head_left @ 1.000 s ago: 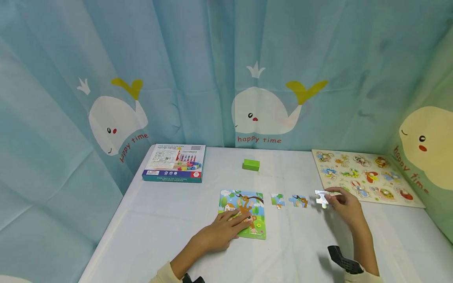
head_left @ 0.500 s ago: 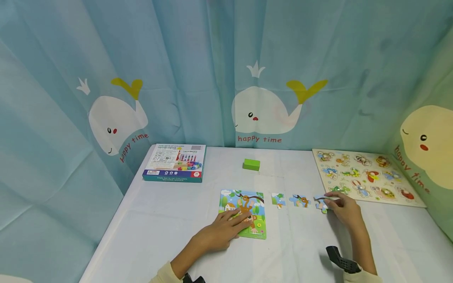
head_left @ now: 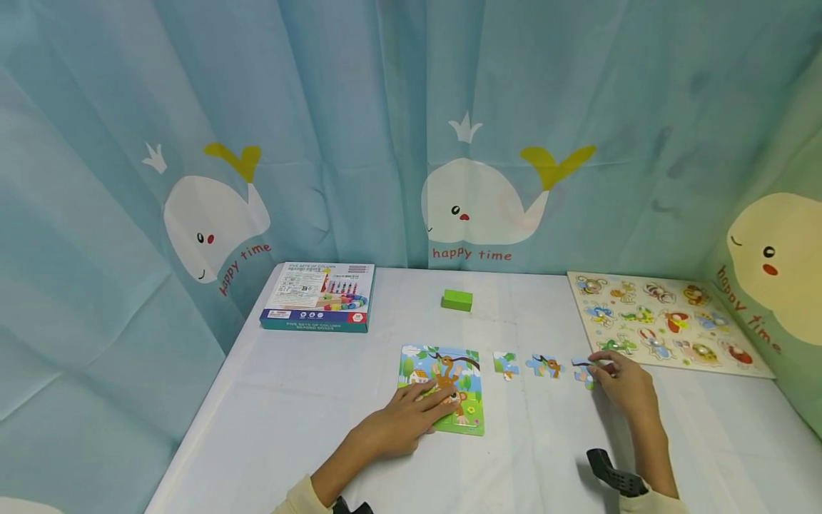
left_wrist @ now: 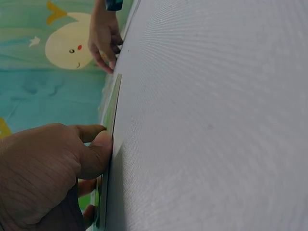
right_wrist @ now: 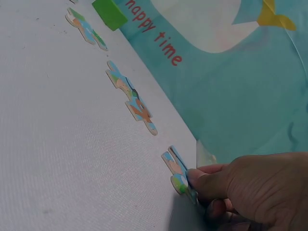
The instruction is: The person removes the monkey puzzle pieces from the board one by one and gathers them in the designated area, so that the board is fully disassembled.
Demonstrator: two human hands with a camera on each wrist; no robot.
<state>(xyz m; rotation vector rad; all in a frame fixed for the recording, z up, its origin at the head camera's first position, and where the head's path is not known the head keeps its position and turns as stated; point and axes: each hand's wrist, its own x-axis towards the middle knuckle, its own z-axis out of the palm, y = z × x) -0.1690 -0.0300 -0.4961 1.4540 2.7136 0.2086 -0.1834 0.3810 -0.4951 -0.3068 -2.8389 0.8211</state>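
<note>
Right hand (head_left: 623, 389): thumb and fingertips pinching the edge of a jigsaw piece (right_wrist: 175, 168), printed face up, at or just above the desk (head_left: 526, 442); contact unclear. Step in hand, by my reading: adding this piece to a row. Next move would call for lowering it flat, then easing the pinch without dragging it.

Near it, a middle piece (head_left: 544, 366) and an end piece (head_left: 505, 364), lying flat and apart. All thin, knobbed, with pale brown cut edges.

Left hand (head_left: 399, 422): fingers laid fairly straight over a monkey puzzle (head_left: 470, 392), thumb at its edge; probably steadying it. Puzzle a thin rectangular slab beside the row.

Farther out: smooth green block (head_left: 457, 300), flat printed box (head_left: 317, 296), cream insect board (head_left: 632, 330). Desk covering white, fine-grained. Behind, folded blue curtain (head_left: 359, 178).
</note>
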